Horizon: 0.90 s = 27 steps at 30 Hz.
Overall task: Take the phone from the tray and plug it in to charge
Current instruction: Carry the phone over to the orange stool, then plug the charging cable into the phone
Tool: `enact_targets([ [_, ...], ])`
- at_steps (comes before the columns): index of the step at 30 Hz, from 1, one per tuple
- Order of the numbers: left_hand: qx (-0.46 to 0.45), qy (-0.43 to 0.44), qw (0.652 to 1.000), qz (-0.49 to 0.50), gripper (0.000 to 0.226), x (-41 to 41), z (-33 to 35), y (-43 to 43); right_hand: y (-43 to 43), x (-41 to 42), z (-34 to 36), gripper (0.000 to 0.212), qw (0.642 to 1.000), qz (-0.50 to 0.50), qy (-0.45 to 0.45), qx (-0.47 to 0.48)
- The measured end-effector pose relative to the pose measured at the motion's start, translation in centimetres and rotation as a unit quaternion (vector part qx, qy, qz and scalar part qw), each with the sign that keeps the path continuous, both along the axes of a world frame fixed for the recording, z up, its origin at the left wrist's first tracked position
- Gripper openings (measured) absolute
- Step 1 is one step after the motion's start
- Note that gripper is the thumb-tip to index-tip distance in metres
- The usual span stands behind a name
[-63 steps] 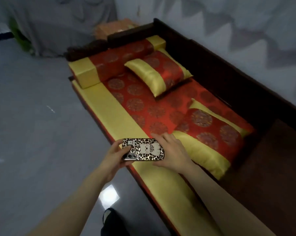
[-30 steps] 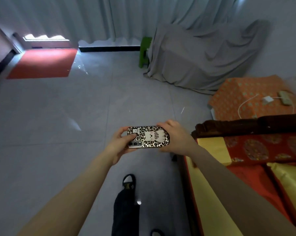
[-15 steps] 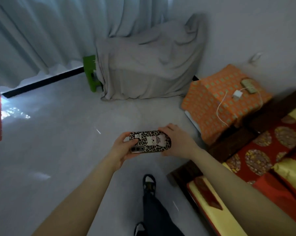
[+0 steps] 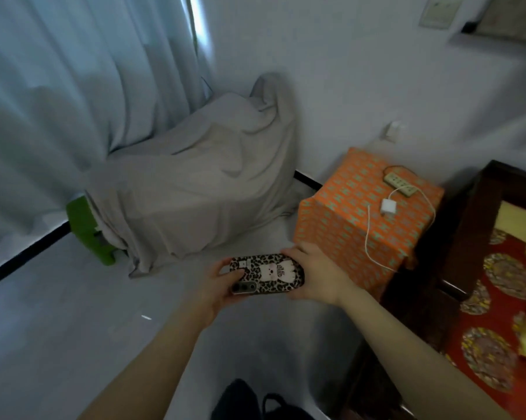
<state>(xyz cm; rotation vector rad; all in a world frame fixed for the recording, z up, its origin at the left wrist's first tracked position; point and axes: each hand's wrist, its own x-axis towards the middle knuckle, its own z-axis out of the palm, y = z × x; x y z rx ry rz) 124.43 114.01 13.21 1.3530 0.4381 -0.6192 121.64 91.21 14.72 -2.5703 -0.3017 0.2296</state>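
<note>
The phone (image 4: pixel 267 274) in a leopard-print case lies sideways, back up, held at both ends. My left hand (image 4: pixel 216 286) grips its camera end and my right hand (image 4: pixel 319 274) grips the other end. Just right of the hands stands a box (image 4: pixel 343 225) covered in orange patterned cloth. On its top lie a white charger block (image 4: pixel 388 207), its white cable (image 4: pixel 368 237) hanging down the box's front, and a beige power strip (image 4: pixel 399 184).
Furniture under a grey sheet (image 4: pixel 195 183) stands behind the hands, with a green stool (image 4: pixel 86 228) at its left. A dark wooden bench with red and gold cushions (image 4: pixel 497 298) fills the right. A wall socket (image 4: pixel 393 130) sits above the box. Curtains (image 4: pixel 74 71) hang at the left.
The view has swung from the bench toward the corner and come closer to the orange box. Both hands keep the same hold on the phone.
</note>
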Motion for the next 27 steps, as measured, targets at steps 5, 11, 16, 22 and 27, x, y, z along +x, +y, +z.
enact_targets([
  [5,-0.007,-0.006,0.994,-0.107,0.033,10.8,-1.5,-6.0,-4.7,6.3,-1.3,0.092,0.994,-0.101,0.026,-0.026],
  [11,0.001,-0.021,0.962,-0.271,0.032,21.9,-1.3,-13.1,-9.2,11.7,-1.7,0.101,0.969,-0.237,0.065,-0.02],
  [16,0.005,-0.01,0.933,-0.36,0.034,28.0,-1.1,-19.6,-13.1,14.6,-1.7,0.097,0.941,-0.332,0.061,-0.039],
  [22,0.011,0.004,0.909,-0.417,0.036,32.9,-3.1,-28.0,-18.6,17.1,-3.9,0.094,0.916,-0.399,0.047,-0.019],
  [27,0.027,0.043,0.913,-0.405,0.037,36.6,-6.0,-34.9,-25.0,20.4,-6.4,0.096,0.906,-0.42,0.057,-0.006],
])
